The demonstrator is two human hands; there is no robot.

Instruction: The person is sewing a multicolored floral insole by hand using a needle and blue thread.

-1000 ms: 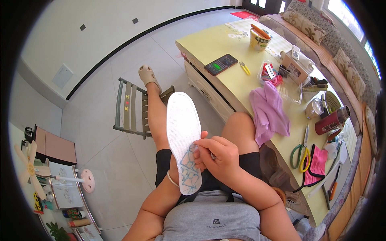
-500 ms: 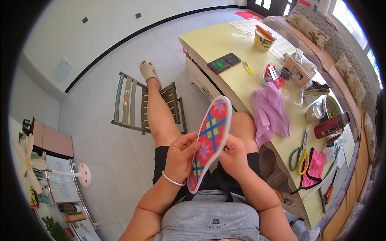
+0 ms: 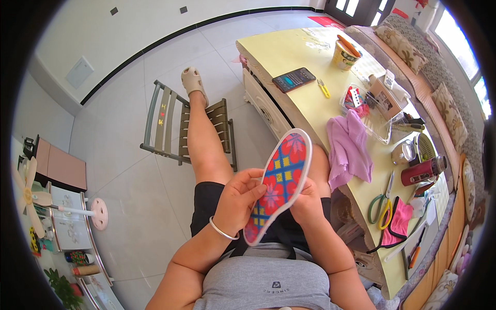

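Observation:
Between my hands is an insole with a red, blue and yellow flower pattern and a white rim, its toe end pointing up and away. My left hand pinches its left edge, thumb lying on the patterned face. At the right edge my right hand grips it, with some fingers hidden behind the insole. A white bangle circles my left wrist. Beside my right knee a lilac cloth hangs over the table edge.
On the yellow table to my right lie a phone, yellow snips, scissors, a pink cloth and a dark red flask. My leg rests on a folding chair. A fan stands at left.
The insole has turned so its patterned face shows more broadly, and its toe end has shifted right. Both hands keep their hold. The whole view has shifted slightly.

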